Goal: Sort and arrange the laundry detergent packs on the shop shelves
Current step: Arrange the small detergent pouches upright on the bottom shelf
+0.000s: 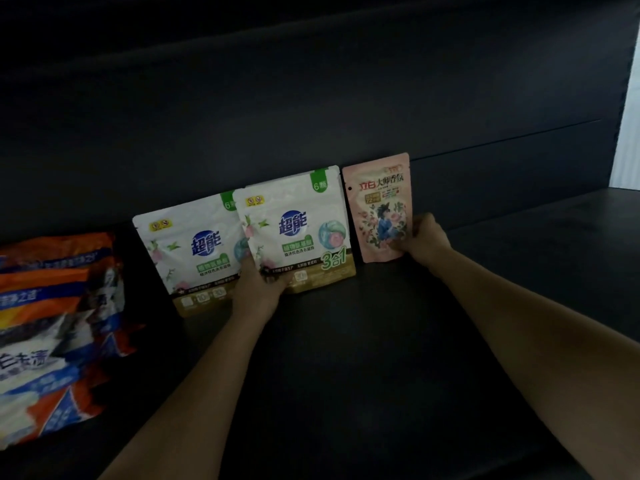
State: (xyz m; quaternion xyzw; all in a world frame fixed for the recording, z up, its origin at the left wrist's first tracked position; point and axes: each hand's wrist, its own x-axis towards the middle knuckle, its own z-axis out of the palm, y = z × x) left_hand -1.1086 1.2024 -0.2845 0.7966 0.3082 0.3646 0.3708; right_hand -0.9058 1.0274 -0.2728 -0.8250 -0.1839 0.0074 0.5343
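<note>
Head view, dim light: dark flat shelf (381,341) with a dark back panel behind it. Landmark: the white-and-gold stand-up detergent pouch with a green corner tab and blue logo (298,230), upright against the back panel. A second matching white-and-gold pouch (187,254) stands just left of the landmark, its right edge tucked behind it. Just right of the landmark stands a smaller pink floral detergent pouch (381,209), upright, edges nearly touching. Left hand (258,284), grip closed on the landmark's lower left corner, thumb on the front face. Right hand (427,239), grip closed on the pink pouch's lower right edge. Far left of the landmark lies a slumped pile of orange, blue and white detergent bags (59,323), print blurred.
</note>
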